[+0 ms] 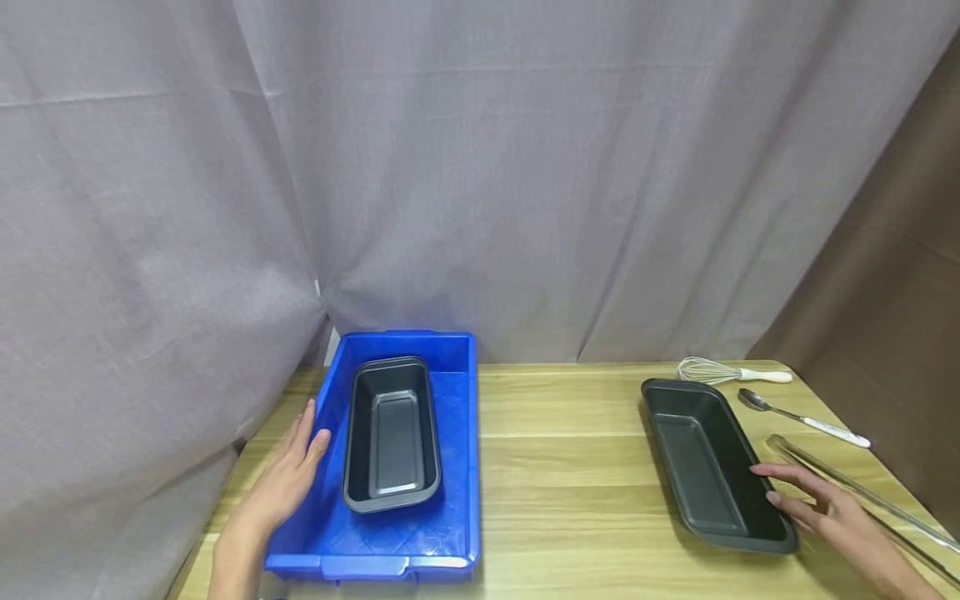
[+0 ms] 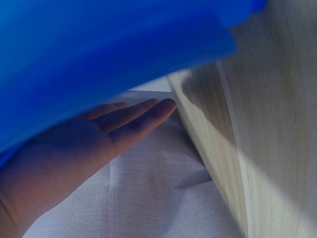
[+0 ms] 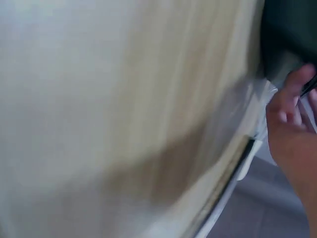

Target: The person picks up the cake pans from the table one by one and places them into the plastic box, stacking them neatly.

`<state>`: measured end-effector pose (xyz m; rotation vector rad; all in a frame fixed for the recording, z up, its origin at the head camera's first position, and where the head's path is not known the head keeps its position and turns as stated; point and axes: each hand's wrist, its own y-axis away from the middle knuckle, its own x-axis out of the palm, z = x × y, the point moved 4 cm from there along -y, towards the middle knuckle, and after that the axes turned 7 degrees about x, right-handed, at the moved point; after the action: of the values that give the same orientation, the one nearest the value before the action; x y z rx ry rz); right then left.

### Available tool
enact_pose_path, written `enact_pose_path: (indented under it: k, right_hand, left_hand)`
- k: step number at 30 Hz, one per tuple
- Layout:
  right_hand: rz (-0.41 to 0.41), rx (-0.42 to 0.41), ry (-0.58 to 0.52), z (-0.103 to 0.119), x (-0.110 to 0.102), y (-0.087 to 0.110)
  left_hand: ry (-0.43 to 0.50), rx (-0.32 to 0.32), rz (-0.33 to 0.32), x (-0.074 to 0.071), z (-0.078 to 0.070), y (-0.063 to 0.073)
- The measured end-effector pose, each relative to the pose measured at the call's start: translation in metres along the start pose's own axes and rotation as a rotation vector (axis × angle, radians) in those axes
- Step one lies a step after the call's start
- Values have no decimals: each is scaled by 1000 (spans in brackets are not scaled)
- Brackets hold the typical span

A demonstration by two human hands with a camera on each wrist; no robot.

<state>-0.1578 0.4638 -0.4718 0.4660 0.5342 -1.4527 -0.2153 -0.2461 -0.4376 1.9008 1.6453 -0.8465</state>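
Note:
A blue plastic bin (image 1: 454, 467) stands on the left of the table with a dark loaf pan (image 1: 397, 446) inside it. My left hand (image 1: 281, 479) rests against the bin's left wall, fingers fairly straight and the thumb near the rim. From the left wrist view, the hand (image 2: 89, 144) lies partly hidden behind the blue wall. On the right, my right hand (image 1: 821, 508) pinches the right rim of a second dark loaf pan (image 1: 701, 471). The right wrist view shows its fingers (image 3: 299, 77) curled at the pan's dark edge.
Beyond the second pan lie a whisk (image 1: 723, 372) with a white handle and a spoon (image 1: 795, 417) with a pale handle. Long metal tongs (image 1: 847, 481) lie beside the right hand. A grey curtain (image 1: 525, 183) hangs behind the wooden table (image 1: 558, 467), with brown cloth (image 1: 892, 275) at right.

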Motion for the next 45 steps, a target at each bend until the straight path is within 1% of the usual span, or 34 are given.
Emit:
enact_pose_path:
  k: [2, 3, 4, 6, 7, 9, 12, 14, 15, 18, 20, 22, 24, 25, 27, 29, 33, 36, 39, 41, 42, 43, 45]
  right_hand:
    - [121, -21, -94, -5, 4, 4]
    - [210, -21, -183, -7, 7, 6]
    - [301, -8, -288, -9, 9, 8]
    - [466, -18, -489, -13, 14, 12]
    - [534, -32, -605, -13, 16, 13]
    - [681, 12, -869, -15, 20, 14]
    - [807, -4, -1124, -16, 29, 14]
    - [869, -20, -1265, -16, 35, 15]
    - [899, -47, -1327, -15, 38, 15]
    - [959, -127, -1469, -10, 48, 15]
    - [996, -146, -1529, -4, 55, 14]
    - [985, -163, -1502, 4, 60, 14]
    - [954, -158, -1439, 13, 64, 14]
    - [931, -135, -1398, 18, 66, 14]
    - [895, -120, -1326, 29, 71, 13]
    - [870, -101, -1289, 43, 76, 11]
    - [833, -83, -1254, 71, 89, 8]
    - [741, -58, -1174, 89, 95, 7]
    - [610, 5, -1024, 107, 100, 3]
    - [542, 24, -914, 120, 103, -2]
    - [518, 37, -873, 127, 106, -4]
    - [508, 32, -848, 134, 108, -7]
    - [510, 6, -843, 151, 115, -12]
  left_hand:
    - [-2, 4, 4, 1, 0, 0]
    - [-1, 2, 9, 2, 0, -1]
    - [1, 3, 11, 2, 0, -1]
    - [5, 3, 14, 2, 0, -1]
    - [8, 0, 14, 2, -1, -1]
    - [11, -4, 12, 1, -1, -1]
    - [6, -6, 11, 0, -1, 0]
    - [4, -9, 13, 0, -1, 0]
    - [4, -12, 15, 0, 0, 0]
    - [3, -15, 16, 0, 1, 0]
    - [4, -19, 19, 0, 1, 0]
    - [1, -21, 21, 0, 1, 0]
    - [1, -25, 25, 0, 0, 1]
    - [2, -27, 28, 0, 0, 1]
    - [2, -25, 27, 0, -1, 1]
    - [7, -24, 26, 0, -2, 1]
    - [6, -25, 30, 0, -3, 1]
    - [6, -22, 35, 0, -3, 0]
    - [7, -13, 33, 0, -2, -1]
    - [8, -6, 27, 0, -1, 0]
    - [8, -2, 25, 0, -1, 0]
    - [7, 1, 24, 0, 0, 0]
    - [11, 10, 20, -1, 0, 0]
